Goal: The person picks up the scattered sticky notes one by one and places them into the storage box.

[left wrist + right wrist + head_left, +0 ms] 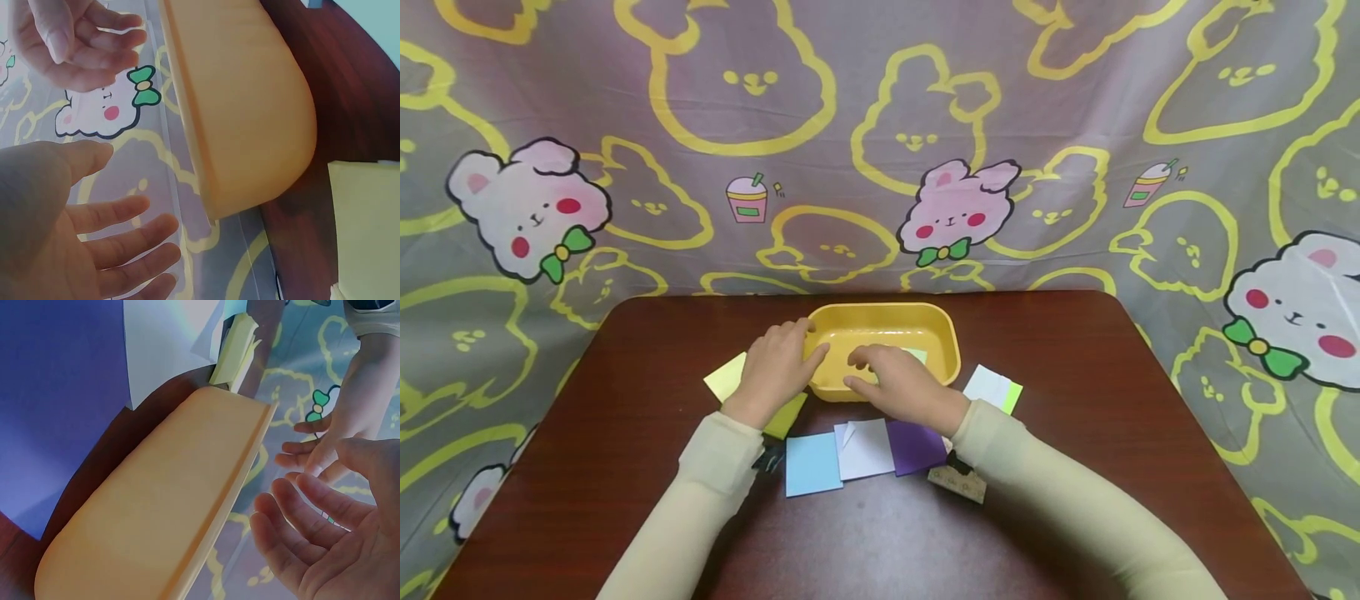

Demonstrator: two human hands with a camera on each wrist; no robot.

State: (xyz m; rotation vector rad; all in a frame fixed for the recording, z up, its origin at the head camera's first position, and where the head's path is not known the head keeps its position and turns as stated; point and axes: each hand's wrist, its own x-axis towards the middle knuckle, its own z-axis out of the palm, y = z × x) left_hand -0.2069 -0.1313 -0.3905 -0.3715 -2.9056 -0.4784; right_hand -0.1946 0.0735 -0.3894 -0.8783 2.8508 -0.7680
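My left hand hovers over the left end of a yellow plastic tray, fingers spread and nothing in them. Over the tray's near rim, my right hand has its fingers loosely bent, also holding nothing. Inside the tray lies a pale green paper piece, partly hidden behind the right hand. In the left wrist view both hands, left and right, stand apart above the tray wall. The right wrist view likewise shows an unfilled right hand beside the tray.
Square paper pads lie round the tray: light blue, white with a lifted corner, purple, patterned beige, pale yellow, olive, and white with a green edge. A printed curtain hangs behind the brown table.
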